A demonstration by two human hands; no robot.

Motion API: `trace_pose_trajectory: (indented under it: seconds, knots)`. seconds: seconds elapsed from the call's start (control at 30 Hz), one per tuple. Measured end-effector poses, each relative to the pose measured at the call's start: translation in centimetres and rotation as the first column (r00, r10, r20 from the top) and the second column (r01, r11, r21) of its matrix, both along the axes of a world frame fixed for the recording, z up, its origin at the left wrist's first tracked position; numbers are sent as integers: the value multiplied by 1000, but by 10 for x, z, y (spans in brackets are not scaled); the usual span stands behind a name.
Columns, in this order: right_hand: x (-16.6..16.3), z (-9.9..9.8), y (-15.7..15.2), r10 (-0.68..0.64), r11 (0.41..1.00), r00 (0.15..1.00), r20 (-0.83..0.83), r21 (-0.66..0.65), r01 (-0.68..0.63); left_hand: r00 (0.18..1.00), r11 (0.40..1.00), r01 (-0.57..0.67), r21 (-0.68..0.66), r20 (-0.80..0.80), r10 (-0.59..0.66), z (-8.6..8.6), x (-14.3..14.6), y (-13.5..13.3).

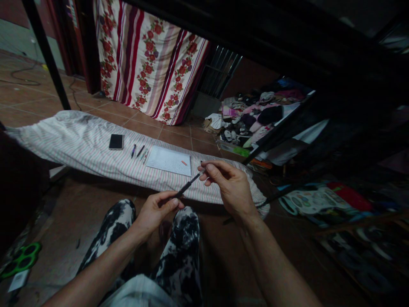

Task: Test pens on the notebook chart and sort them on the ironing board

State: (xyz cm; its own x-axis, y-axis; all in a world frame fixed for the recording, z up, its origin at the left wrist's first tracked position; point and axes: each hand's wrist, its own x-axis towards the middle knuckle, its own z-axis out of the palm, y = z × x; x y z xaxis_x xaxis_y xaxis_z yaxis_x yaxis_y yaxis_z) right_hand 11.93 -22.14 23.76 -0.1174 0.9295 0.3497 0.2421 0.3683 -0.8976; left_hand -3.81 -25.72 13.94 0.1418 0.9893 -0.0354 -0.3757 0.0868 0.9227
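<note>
Between my two hands a slim dark pen (189, 184) slants up to the right. My left hand (156, 212) pinches its lower end between thumb and fingers. At the upper, thinner end, the thumb and fingertips of my right hand (230, 184) are closed on it; the very tip is partly hidden. Just beyond the hands, a spiral notebook (166, 158) lies on a striped cloth (92, 132), with a small orange piece (184, 163) on its page. To its left lie several pens (140, 151) and a dark phone-like device (116, 142).
A floral striped curtain (150, 59) hangs behind the cloth-covered surface. Clothes (258, 111) are heaped at the back right. Dark metal posts (47, 55) stand near the cloth. A green-handled object (22, 259) is on the tiled floor at lower left. My knees (180, 234) are below the hands.
</note>
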Motion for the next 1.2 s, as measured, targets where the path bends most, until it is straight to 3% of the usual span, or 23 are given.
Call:
trace_pose_trajectory:
  seconds: [0.67, 0.9, 1.2]
  knots:
    - [6, -4, 2, -38, 999, 998, -56, -10, 37, 999, 999, -6, -37, -39, 5, -8, -2, -1]
    - [11, -12, 6, -88, 996, 966, -241, -50, 78, 996, 1000, 19, 2, -92, -18, -15, -2, 1]
    - [20, -24, 9, -180, 976, 849, -497, -197, 91, 997, 1000, 4, -27, -83, -6, -18, -3, -1]
